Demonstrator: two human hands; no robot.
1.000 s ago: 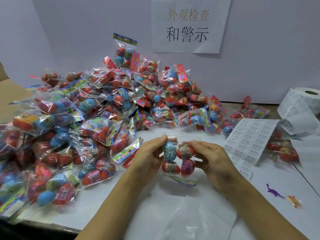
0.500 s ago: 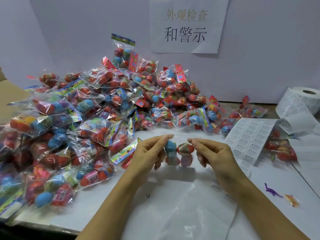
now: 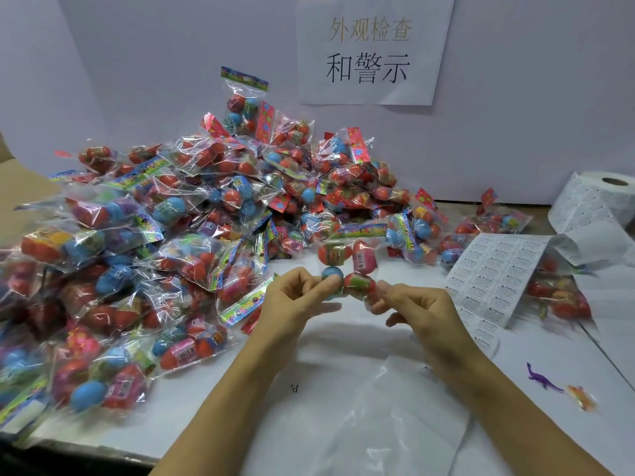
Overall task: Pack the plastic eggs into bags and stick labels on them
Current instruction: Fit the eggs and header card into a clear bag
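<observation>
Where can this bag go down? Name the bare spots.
Bare table lies just below both hands, between the pile of bagged eggs and the label sheet. A smaller patch sits above the purple toy dinosaur. The left side is crowded with bags.

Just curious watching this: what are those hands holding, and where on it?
Both hands, left hand and right hand, pinch the lower end of a clear bag of plastic eggs, header strip upward.
</observation>
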